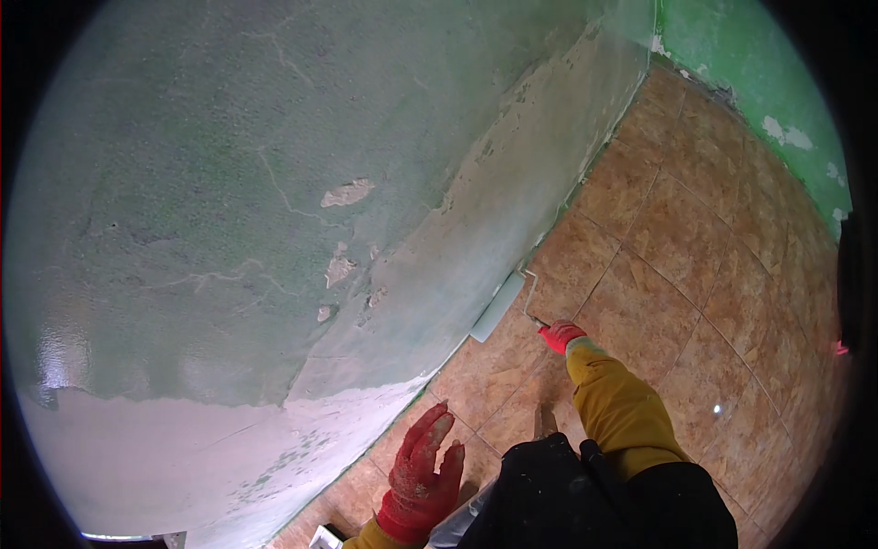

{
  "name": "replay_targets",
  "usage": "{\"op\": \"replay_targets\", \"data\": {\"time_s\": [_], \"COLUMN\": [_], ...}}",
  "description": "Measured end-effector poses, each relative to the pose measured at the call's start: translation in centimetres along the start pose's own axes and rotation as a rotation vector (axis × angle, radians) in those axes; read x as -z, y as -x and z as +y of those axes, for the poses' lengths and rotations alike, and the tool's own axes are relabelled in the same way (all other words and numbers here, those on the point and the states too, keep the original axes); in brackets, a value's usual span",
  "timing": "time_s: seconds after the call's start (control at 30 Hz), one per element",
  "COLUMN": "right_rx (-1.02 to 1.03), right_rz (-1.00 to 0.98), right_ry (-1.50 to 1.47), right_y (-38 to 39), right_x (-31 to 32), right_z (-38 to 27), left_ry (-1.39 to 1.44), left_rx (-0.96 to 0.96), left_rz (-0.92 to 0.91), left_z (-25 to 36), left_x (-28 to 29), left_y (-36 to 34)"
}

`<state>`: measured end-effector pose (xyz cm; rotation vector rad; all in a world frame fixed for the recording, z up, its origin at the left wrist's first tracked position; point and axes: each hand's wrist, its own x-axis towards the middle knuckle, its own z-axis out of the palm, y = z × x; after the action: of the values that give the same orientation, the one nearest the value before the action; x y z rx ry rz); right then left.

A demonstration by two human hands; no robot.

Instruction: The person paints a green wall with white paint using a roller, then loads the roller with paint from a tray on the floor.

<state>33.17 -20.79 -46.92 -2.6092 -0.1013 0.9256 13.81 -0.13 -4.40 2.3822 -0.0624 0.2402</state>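
My right hand, in a red glove, is closed round the handle of a paint roller. The pale, wet-looking roller lies along the foot of the wall, at the line where wall and floor meet; its thin wire frame bends back to my hand. My left hand, in a red glove smeared with pale stains, is raised near the wall's lower part with fingers apart and nothing in it. The wall is greyish green and glossy above, with bare chipped patches and a paler band low down.
Brown tiles cover the floor to the right. A green wall with flaking patches stands at the far right. A white object, partly cut off, sits at the lower edge beside my left sleeve. A dark object is at the right rim.
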Motion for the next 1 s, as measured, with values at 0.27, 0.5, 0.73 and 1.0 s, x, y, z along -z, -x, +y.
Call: {"op": "replay_targets", "data": {"time_s": [0.27,0.5,0.73,1.0], "right_rx": [0.004,0.066,0.297,0.615], "right_rz": [-0.175,0.099,0.207,0.422], "right_ry": [-0.211,-0.278,-0.425,-0.571], "right_y": [9.5,25.1,42.4,56.2], "right_x": [7.8,22.2,40.2,60.6], "right_z": [-3.4,-8.3,-20.5,-34.1], "left_ry": [0.162,0.214,0.249,0.293], "left_rx": [-0.050,-0.077,-0.319,-0.647], "left_rz": [0.092,0.036,0.060,0.218], "left_z": [-1.1,8.5,21.4,37.1], "left_x": [1.0,9.5,22.5,36.5], "left_y": [-0.2,-4.0,-9.0,-15.6]}}
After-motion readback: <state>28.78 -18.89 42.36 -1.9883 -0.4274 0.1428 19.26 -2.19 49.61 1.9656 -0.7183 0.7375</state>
